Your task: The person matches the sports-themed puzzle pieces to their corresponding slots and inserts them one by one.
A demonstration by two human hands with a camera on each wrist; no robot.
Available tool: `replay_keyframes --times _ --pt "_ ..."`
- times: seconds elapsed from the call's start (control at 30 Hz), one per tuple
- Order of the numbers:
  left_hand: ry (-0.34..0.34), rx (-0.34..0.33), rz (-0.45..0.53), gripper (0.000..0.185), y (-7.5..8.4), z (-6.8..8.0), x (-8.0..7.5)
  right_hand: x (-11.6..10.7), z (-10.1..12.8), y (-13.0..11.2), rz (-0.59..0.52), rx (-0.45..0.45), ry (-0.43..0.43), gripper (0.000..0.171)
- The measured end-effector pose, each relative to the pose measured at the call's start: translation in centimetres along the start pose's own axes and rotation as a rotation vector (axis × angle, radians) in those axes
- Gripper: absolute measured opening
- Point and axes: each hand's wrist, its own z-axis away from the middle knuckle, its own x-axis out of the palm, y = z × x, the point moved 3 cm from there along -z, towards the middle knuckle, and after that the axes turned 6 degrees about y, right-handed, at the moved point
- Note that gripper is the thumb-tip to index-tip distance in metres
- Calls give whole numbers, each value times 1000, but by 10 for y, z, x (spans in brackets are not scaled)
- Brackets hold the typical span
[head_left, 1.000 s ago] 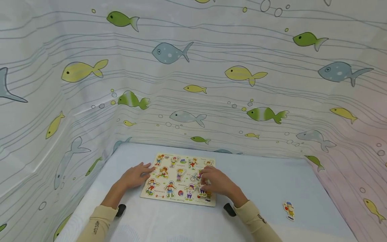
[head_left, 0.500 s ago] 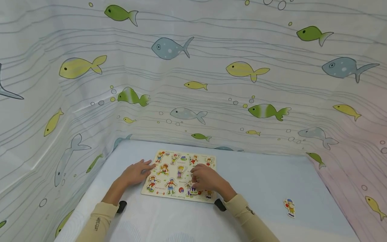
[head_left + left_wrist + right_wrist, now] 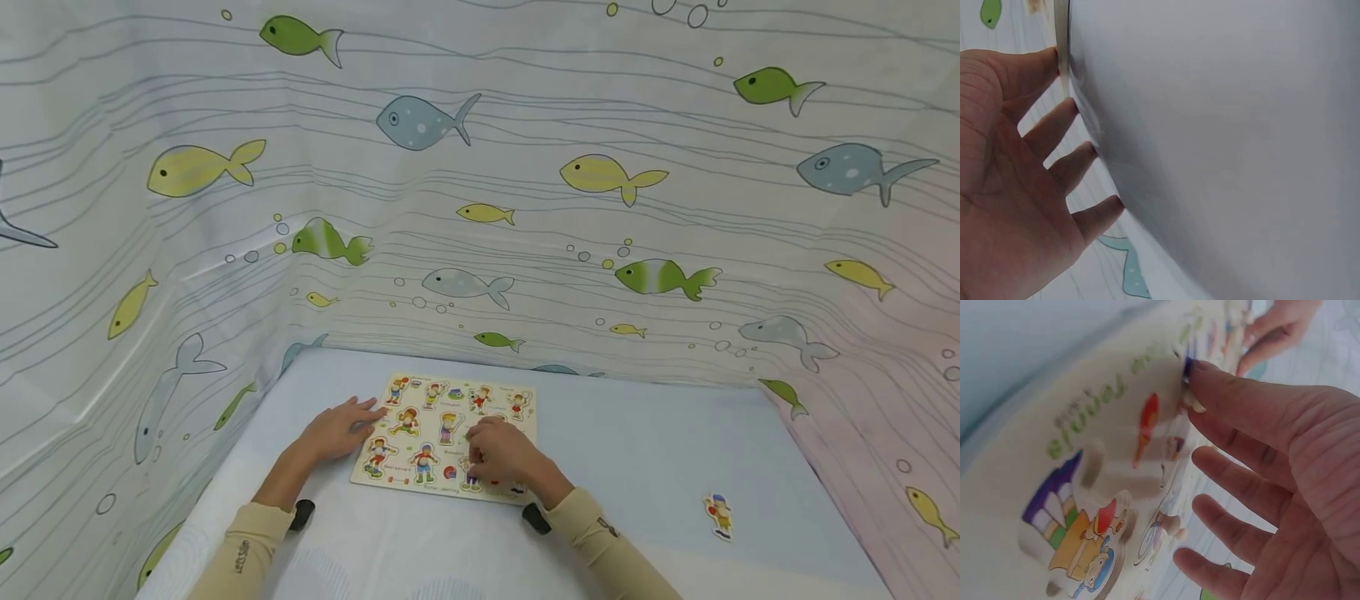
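Observation:
A wooden puzzle board (image 3: 431, 450) with printed sports figures lies on the table. My left hand (image 3: 337, 431) rests beside its left edge; in the left wrist view the fingers (image 3: 1054, 130) are spread, tips against an edge. Over the lower right part of the board, my right hand (image 3: 506, 454) pinches a figure-shaped puzzle piece (image 3: 470, 479) between thumb and index finger. The hand hides much of this piece, which shows purple in the right wrist view. Whether it sits flush in the board I cannot tell. The other fingers (image 3: 1241, 487) of that hand are loosely bent.
A loose puzzle piece (image 3: 719, 517) of a figure with a blue cap lies on the table (image 3: 637, 467) to the right. Several other figures show on the board, some under the right hand. A fish-patterned sheet (image 3: 525, 242) stands behind and around the table.
My right hand has moved left and slightly down over the board, carrying the pinched puzzle piece onto the spot where a purple figure showed. The left hand has stayed at the board's edge.

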Motion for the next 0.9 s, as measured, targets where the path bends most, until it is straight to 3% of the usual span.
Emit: replay_keyframes --times 0.43,0.67,0.9 --pt "0 25 0 37 3 1 1 -1 8 1 4 -30 30 18" --pt "5 36 5 37 5 2 0 -21 14 12 9 22 35 15" --pt "16 52 2 38 3 1 -1 -40 37 29 -50 65 57 19"
